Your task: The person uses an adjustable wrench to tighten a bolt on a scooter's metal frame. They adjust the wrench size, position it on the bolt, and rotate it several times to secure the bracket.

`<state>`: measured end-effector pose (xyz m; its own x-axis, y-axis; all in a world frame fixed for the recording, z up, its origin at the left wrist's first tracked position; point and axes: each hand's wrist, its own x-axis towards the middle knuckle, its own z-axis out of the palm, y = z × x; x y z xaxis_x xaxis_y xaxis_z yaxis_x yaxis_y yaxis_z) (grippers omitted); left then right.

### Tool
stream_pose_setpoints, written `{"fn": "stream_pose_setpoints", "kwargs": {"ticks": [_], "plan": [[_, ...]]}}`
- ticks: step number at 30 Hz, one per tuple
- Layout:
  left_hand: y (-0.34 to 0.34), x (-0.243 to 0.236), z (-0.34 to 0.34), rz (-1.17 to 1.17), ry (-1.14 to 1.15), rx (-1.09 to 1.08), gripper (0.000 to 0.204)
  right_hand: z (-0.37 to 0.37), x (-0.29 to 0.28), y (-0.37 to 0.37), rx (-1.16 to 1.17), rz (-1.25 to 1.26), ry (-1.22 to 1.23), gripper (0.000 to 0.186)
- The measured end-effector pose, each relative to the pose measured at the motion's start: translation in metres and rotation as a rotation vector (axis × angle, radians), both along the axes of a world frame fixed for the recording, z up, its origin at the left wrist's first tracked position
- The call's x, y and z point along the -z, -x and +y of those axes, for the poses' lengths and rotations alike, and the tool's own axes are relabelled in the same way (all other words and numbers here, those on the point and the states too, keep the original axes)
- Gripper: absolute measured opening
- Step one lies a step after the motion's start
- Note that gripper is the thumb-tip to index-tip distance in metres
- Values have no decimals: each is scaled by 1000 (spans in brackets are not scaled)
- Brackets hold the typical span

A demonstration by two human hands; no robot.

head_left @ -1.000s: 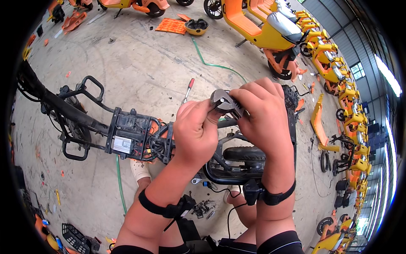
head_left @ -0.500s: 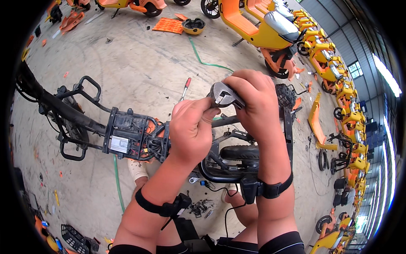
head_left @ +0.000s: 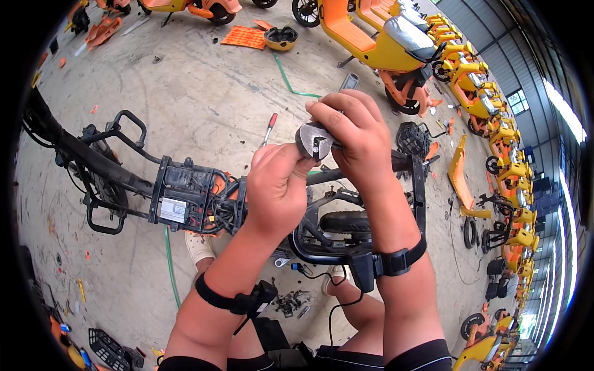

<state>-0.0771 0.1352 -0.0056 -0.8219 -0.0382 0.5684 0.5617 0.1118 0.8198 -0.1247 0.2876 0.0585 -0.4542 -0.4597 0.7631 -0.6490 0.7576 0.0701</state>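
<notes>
My right hand (head_left: 357, 133) is wrapped round the handle of a dark metal adjustable wrench (head_left: 311, 137), raised above a stripped scooter frame (head_left: 247, 201). The wrench's head points left, and the handle's end sticks out beyond my knuckles. Right against the jaws, my left hand (head_left: 276, 185) is closed in a pinch. A small bright metal tip shows between the jaws. My own fingers hide whatever the left hand pinches. Below my hands, the scooter frame lies across the view, with exposed wiring and a silver box (head_left: 173, 210).
A red-handled screwdriver (head_left: 270, 128) stands just beyond my left hand. Small black parts (head_left: 289, 303) lie on the floor by my feet. A yellow scooter (head_left: 377, 43) is parked at the far side, with rows more to the right. A green hose (head_left: 171, 266) crosses the floor.
The wrench has turned in my right hand, so its handle end now shows above the knuckles. Both hands have shifted slightly left, and the right wrist has tilted.
</notes>
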Motion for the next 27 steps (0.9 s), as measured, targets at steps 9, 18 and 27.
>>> {"fn": "stream_pose_setpoints", "kwargs": {"ticks": [9,18,27], "plan": [[1,3,2,-26,-25,2,14,0,-16,-10,49,-63,-148,43],[1,7,5,-2,-58,-42,21,-6,-39,-54,200,-310,-173,39],[3,6,4,41,-39,-24,21,-4,-35,-45,174,-242,-59,34]]}}
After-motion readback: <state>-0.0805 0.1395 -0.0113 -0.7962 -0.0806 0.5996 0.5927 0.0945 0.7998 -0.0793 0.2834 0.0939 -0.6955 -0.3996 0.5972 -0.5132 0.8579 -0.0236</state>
